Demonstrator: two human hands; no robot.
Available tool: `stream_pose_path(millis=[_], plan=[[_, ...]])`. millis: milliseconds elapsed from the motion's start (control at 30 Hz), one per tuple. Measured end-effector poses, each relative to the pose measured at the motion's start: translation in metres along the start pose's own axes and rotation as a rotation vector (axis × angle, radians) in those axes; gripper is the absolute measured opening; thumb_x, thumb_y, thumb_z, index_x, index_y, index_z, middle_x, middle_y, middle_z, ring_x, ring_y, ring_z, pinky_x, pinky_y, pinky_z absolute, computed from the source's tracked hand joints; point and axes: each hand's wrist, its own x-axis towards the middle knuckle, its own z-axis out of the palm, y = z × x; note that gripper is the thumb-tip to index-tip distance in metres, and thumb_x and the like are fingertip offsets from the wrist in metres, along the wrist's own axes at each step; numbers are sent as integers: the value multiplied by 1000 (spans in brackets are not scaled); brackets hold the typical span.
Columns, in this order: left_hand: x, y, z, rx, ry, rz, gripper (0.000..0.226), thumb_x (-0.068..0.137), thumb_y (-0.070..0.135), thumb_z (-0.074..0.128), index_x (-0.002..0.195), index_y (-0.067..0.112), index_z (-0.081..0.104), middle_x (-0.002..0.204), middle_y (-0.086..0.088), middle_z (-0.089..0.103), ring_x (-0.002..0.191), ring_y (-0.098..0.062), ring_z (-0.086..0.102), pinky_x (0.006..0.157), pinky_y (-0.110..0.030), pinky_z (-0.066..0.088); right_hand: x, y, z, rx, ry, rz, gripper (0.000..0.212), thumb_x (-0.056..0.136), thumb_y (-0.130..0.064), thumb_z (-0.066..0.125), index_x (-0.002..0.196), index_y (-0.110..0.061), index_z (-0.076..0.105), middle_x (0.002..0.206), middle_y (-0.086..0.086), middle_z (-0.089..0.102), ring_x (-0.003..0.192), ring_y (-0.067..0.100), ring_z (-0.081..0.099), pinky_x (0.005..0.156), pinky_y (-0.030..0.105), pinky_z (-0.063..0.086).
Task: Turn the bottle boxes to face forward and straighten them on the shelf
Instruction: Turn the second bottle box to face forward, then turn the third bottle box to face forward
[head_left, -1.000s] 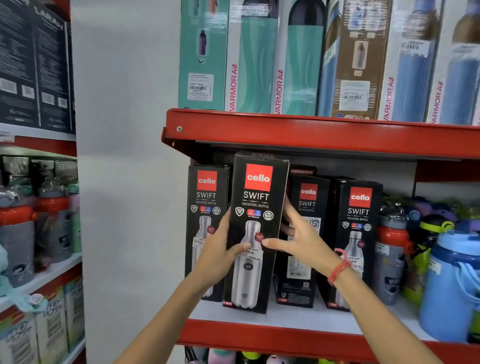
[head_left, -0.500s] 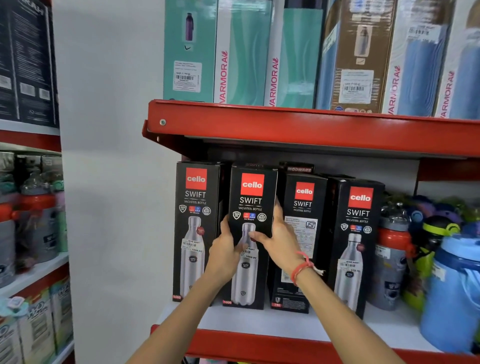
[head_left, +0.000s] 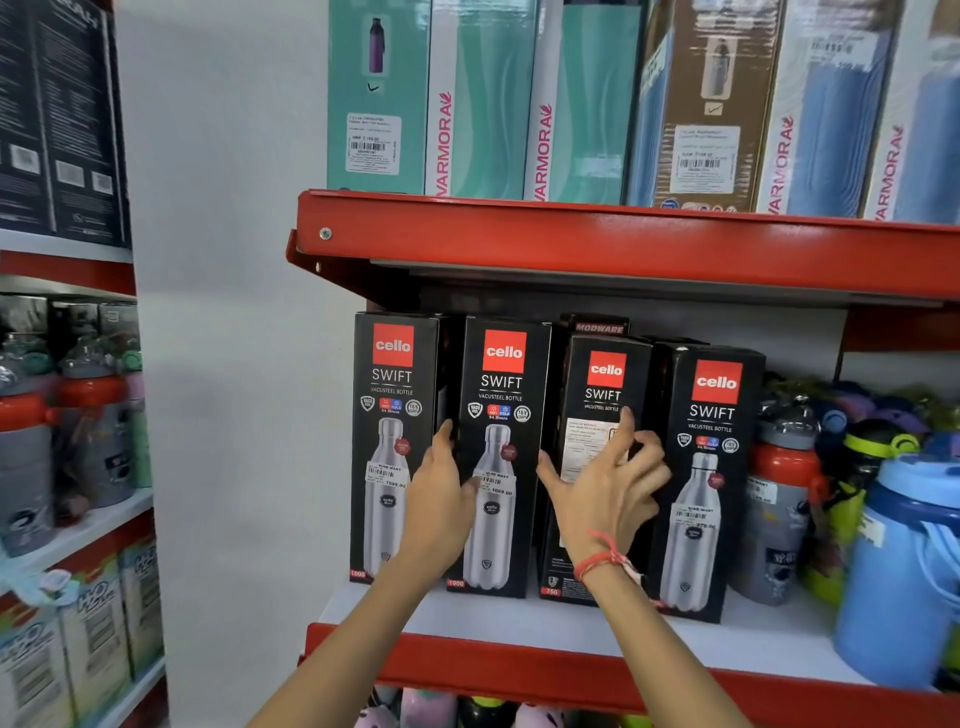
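Note:
Four black Cello Swift bottle boxes stand in a row on the white shelf board (head_left: 753, 644). The first box (head_left: 390, 395) and the second box (head_left: 503, 540) face forward. My left hand (head_left: 441, 499) grips the second box's left edge, fingers in the gap beside the first box and thumb on the front. The third box (head_left: 597, 384) stands turned, showing a printed text panel, and sits slightly further back. My right hand (head_left: 608, 488) hovers in front of it with fingers spread and nothing in it. The fourth box (head_left: 714, 415) faces forward, angled a little.
A Modware box (head_left: 597, 327) stands behind the row. Loose bottles (head_left: 779, 499) and a blue jug (head_left: 904, 571) crowd the shelf's right side. The red shelf (head_left: 571, 244) above carries tall Varmora boxes (head_left: 483, 104). A white wall (head_left: 234, 364) lies to the left.
The second box, held out in both hands a second ago, now stands upright in the row. My right hand has let go of it and moved right, in front of the third box.

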Motion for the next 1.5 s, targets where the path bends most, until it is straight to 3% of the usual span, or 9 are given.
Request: stream_pose_path(millis=[133,267,600,800,1000,1100,1267,1400,1500], plan=[[-14,6,-1,-4,65,55,63,92,6,56,147,9,27,149,-10,43,136,-24,43,108,-31,35,-5,9,5,62,-102,52,107,67,-60,71,151,-24,14,143,22,28,113,42,42,68,50,52],[-24,11,0,-6,45,47,62,93,12,57,147,13,28,150,-8,42,136,-24,42,109,-35,36,-5,21,-1,160,-180,44,108,72,-56,70,151,-34,0,132,24,41,101,41,54,57,37,41],[-42,36,-2,-141,-13,102,57,91,15,60,143,18,36,142,-2,50,130,-17,48,107,-40,43,-2,43,-44,330,-208,-29,129,52,-52,81,149,-33,-3,126,20,50,88,33,59,71,38,51],[-44,52,-8,-289,-213,63,76,86,33,68,149,23,28,141,1,49,132,-14,45,100,-30,43,19,63,-92,632,-317,-184,119,48,-55,77,143,-54,5,133,1,56,117,19,56,96,36,45],[-45,71,0,-374,-367,158,76,79,9,76,141,26,36,113,23,60,96,24,56,78,-1,47,31,88,-106,821,-615,-269,110,71,-16,81,145,-54,9,126,-6,57,103,-7,61,80,16,52],[-48,72,14,-403,-273,150,81,73,2,79,141,25,40,108,27,61,96,23,57,82,-4,49,35,88,-105,831,-733,-256,110,70,-30,80,145,-56,4,136,-15,52,113,-10,55,89,10,48],[-43,72,36,-417,-186,103,94,72,2,79,150,23,30,135,0,60,130,-19,51,108,-46,43,58,75,-100,754,-894,-272,106,75,-28,78,137,-67,1,130,-40,45,127,2,50,104,45,45],[-35,70,56,-390,-117,98,94,73,2,78,150,25,28,137,2,59,130,-16,51,108,-45,44,67,68,-86,652,-856,-300,101,83,-16,69,129,-69,-4,122,-39,44,113,-3,57,104,45,45],[-30,65,68,-351,-112,70,96,74,4,79,151,25,25,137,2,59,129,-15,51,111,-41,42,67,72,-72,637,-849,-277,102,85,-9,66,146,-48,-5,115,-45,42,101,-15,54,109,41,40]])
